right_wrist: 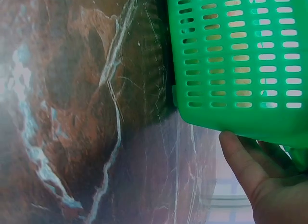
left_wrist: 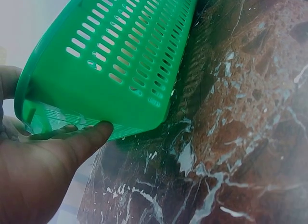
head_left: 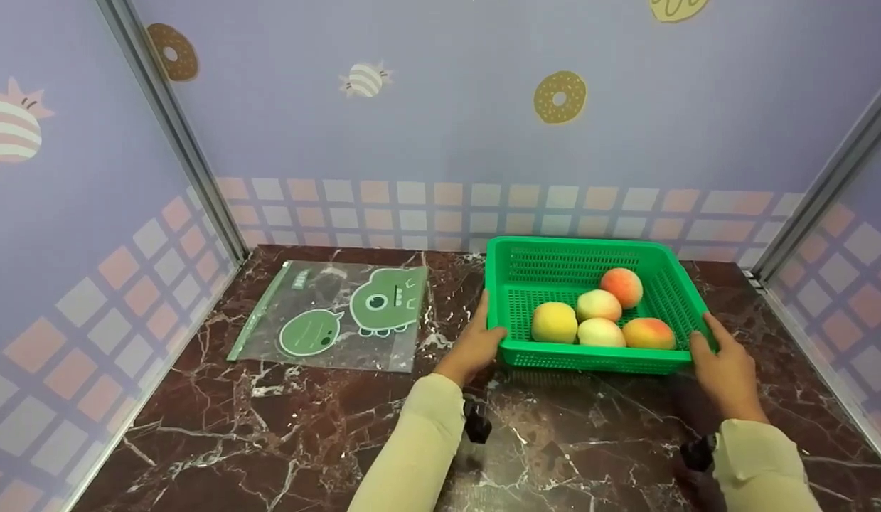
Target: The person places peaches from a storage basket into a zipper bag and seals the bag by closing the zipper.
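A green plastic basket with slotted walls holds several peaches, among them a yellow peach at the left and a redder peach at the back. My left hand grips the basket's left side near the front corner, its thumb at the rim. At the opposite side, my right hand holds the right front corner the same way. Both wrist views show the slotted wall up close, with fingers partly hidden behind the basket. Whether its base touches the table cannot be told.
Left of the basket, a clear zip bag with green cartoon monsters lies flat on the dark red marbled table. Patterned walls enclose the table at the back and both sides.
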The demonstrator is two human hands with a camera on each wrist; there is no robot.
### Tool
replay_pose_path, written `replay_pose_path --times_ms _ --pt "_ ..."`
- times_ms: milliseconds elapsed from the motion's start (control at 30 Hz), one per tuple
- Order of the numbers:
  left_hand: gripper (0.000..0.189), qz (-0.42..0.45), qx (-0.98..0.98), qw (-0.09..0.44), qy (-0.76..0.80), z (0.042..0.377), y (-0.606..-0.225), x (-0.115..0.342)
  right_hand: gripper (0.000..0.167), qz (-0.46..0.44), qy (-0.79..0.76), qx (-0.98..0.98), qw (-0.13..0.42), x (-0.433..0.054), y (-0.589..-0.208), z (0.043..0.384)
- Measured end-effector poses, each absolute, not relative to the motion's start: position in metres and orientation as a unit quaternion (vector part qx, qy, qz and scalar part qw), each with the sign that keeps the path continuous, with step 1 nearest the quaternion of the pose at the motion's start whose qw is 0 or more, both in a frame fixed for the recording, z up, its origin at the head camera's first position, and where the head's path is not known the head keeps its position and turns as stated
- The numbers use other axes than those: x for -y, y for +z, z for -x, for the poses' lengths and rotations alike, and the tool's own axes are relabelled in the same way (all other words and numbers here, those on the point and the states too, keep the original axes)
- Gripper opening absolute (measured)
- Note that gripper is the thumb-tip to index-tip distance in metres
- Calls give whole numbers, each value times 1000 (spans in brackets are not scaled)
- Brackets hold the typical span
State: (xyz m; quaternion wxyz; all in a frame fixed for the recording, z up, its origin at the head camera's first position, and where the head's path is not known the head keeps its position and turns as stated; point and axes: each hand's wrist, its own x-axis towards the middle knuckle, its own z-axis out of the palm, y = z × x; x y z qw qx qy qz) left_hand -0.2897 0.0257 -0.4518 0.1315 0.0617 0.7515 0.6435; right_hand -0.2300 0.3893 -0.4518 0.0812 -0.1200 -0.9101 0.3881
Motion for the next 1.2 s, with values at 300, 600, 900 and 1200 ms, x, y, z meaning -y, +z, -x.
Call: replay_pose_path --times_ms 300,600,900,1200 --pt "79 -62 -749 138 645 288 -451 -16 62 117 378 914 87 -383 -454 232" --pt "80 -50 -759 139 634 289 -452 -8 62 118 381 913 85 -376 -454 233" --pt "83 -50 -755 132 640 290 -453 -1 59 120 387 909 102 -368 -456 234" --pt "81 -55 -748 132 648 290 -453 4 59 133 383 909 101 -361 -456 234"
